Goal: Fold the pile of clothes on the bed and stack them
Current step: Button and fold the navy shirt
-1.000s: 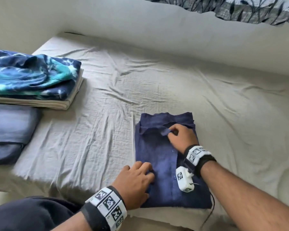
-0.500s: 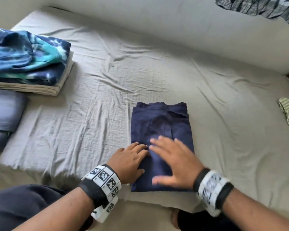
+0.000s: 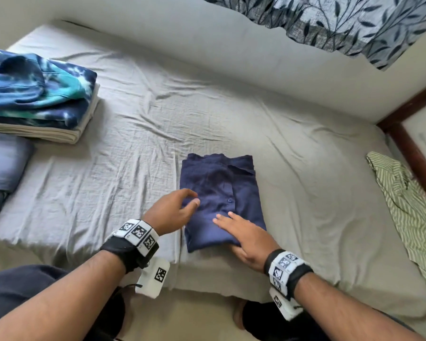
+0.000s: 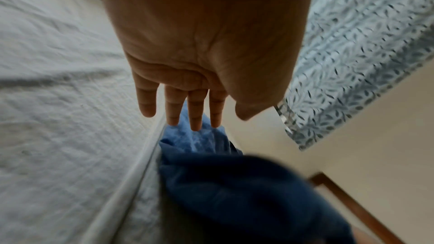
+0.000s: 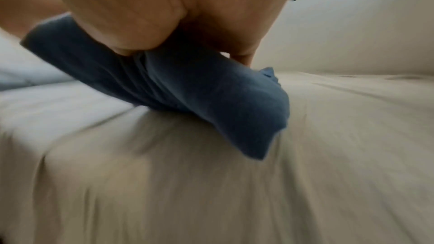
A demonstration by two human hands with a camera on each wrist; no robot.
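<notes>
A navy shirt (image 3: 221, 193), folded into a rectangle, lies near the front edge of the bed (image 3: 305, 148). My right hand (image 3: 231, 226) holds its near right corner, fingers flat on top and thumb tucked beneath. In the right wrist view that edge of the navy shirt (image 5: 187, 90) is lifted off the sheet under the right hand (image 5: 164, 34). My left hand (image 3: 192, 198) hovers at the shirt's left edge with loose fingers and holds nothing. The left wrist view shows the left hand (image 4: 195, 118) with straight fingers above the navy shirt (image 4: 234, 192).
A stack with a blue tie-dye garment (image 3: 35, 94) on folded beige cloth sits at the far left, with a grey-blue folded item (image 3: 3, 163) in front of it. An unfolded green striped shirt (image 3: 408, 205) lies at the right by the wooden bed frame (image 3: 408, 139).
My right hand came from the collar down to the shirt's near edge and took hold of it, raising that edge. My left hand lifted off the shirt's left side.
</notes>
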